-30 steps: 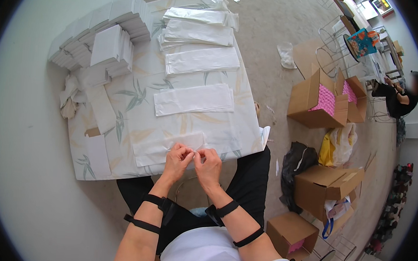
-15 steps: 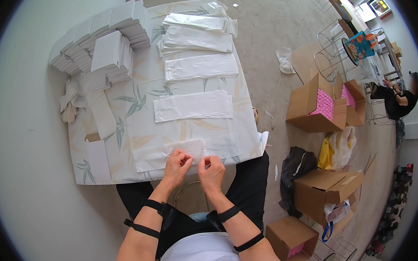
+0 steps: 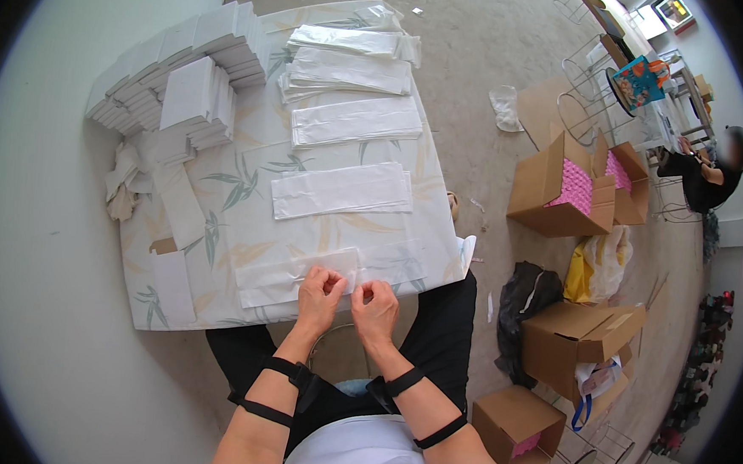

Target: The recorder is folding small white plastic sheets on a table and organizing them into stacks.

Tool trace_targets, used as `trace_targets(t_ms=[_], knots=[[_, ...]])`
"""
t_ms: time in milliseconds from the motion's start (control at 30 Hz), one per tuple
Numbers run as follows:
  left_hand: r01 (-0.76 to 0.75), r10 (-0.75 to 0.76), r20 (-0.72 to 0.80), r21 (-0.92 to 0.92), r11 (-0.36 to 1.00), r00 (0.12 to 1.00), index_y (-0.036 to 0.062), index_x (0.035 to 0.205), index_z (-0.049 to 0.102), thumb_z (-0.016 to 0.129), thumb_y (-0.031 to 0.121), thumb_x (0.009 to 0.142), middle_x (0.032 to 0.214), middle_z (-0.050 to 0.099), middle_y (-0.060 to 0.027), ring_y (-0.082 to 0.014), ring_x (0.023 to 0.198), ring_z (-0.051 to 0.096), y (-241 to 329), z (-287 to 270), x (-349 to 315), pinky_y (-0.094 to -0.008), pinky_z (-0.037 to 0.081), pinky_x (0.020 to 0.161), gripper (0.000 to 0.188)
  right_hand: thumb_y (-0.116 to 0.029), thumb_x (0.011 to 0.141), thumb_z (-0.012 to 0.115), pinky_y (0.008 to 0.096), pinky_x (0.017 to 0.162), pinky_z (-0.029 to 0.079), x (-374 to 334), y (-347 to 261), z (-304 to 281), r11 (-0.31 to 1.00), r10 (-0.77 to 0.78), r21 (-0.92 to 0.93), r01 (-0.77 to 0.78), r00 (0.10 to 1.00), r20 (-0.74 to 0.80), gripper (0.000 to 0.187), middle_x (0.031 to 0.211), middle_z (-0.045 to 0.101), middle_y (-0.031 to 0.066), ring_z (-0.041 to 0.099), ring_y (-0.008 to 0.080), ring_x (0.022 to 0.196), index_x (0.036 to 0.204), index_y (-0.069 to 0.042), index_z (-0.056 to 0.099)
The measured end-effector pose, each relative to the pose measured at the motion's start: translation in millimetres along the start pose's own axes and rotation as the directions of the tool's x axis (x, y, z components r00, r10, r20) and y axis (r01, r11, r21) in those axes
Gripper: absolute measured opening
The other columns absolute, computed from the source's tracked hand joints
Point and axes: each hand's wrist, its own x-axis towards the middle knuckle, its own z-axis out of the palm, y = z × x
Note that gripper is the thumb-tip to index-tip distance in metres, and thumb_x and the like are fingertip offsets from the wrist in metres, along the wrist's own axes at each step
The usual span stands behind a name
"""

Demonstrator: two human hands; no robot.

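A long, flat white strip in a clear plastic sleeve lies across the near edge of the table, its white part to the left and its see-through end to the right. My left hand is closed in a pinch at the sleeve's near edge, around its middle. Close beside it, my right hand pinches the same edge with curled fingers. The fingertips hide the exact spot they grip. Beyond both hands lies a small pile of white sleeved strips.
More piles of sleeved strips lie farther back on the patterned tablecloth. Stacked white boxes stand at the far left, with an open white box nearer. Cardboard boxes sit on the floor at right; a person sits beyond.
My left hand has shifted slightly to the right, with its forearm swinging inward. My right hand stays almost in place, and the sleeve lies nearly as before.
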Motion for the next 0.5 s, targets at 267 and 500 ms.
trace_targets(t_ms=[267,500], knots=[[-0.006,0.006,0.02,-0.026,1.0,1.0,0.003,0.089,0.065,0.071,0.02,0.084,0.085,0.055,-0.0067,-0.0164,0.07,0.053,5.9,-2.9,1.4,-0.0301,0.046,0.064,0.018,-0.016,0.081,0.067,0.0439,0.063,0.049,3.1,-2.0,-4.9,0.993,0.059,-0.103,-0.056,0.998,0.021,0.012,0.081,0.063,0.0105,0.063,0.0325,0.071,0.078,-0.006,0.063],[-0.04,0.04,0.024,-0.034,0.999,0.999,0.0032,0.089,0.066,0.071,0.022,0.085,0.082,0.057,-0.007,-0.0194,0.071,0.055,4.3,1.9,0.3,-0.0307,0.046,0.065,0.02,-0.012,0.081,0.069,0.038,0.058,0.047,-0.5,-11.5,-4.9,0.992,-0.115,0.059,0.114,0.993,0.024,0.008,0.078,0.061,0.0084,0.06,0.0273,0.064,0.079,-0.006,0.065]])
